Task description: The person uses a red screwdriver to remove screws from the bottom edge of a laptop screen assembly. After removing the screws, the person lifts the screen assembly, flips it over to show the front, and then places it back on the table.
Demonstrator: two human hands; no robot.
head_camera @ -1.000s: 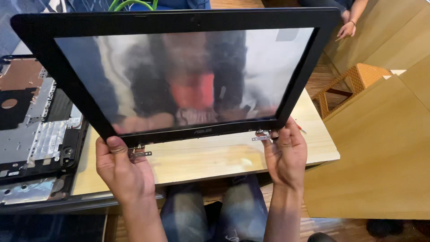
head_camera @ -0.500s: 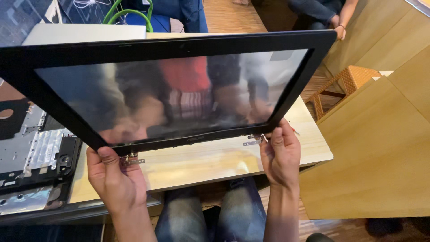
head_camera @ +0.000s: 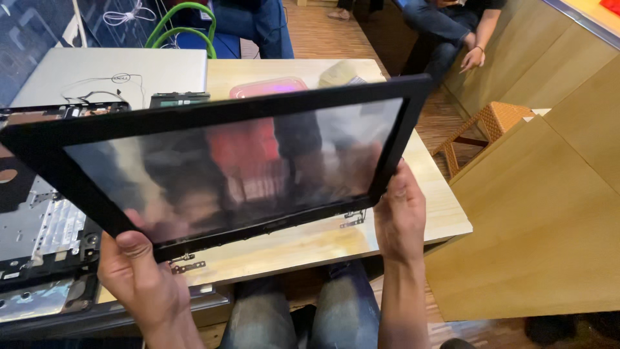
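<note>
I hold a black-framed laptop screen panel (head_camera: pixel 239 165) in the air above a wooden table (head_camera: pixel 323 242), tilted with its left side lower. Its glossy face reflects blurred shapes. Two small metal hinges (head_camera: pixel 354 220) stick out of its lower edge. My left hand (head_camera: pixel 132 274) grips the lower left corner, thumb on the bezel. My right hand (head_camera: pixel 400 210) clasps the lower right corner from the side.
An opened laptop base (head_camera: pixel 39 239) with bare circuitry lies at the left. A silver closed laptop (head_camera: pixel 110 74) and a pink translucent box (head_camera: pixel 268 85) sit at the table's far side. A seated person (head_camera: pixel 452 26), a wicker stool (head_camera: pixel 484 126) and wooden panels (head_camera: pixel 536 220) are at the right.
The panel has tipped flatter and swung lower on its left side. My right hand has risen along the right corner, and my left hand has dropped lower.
</note>
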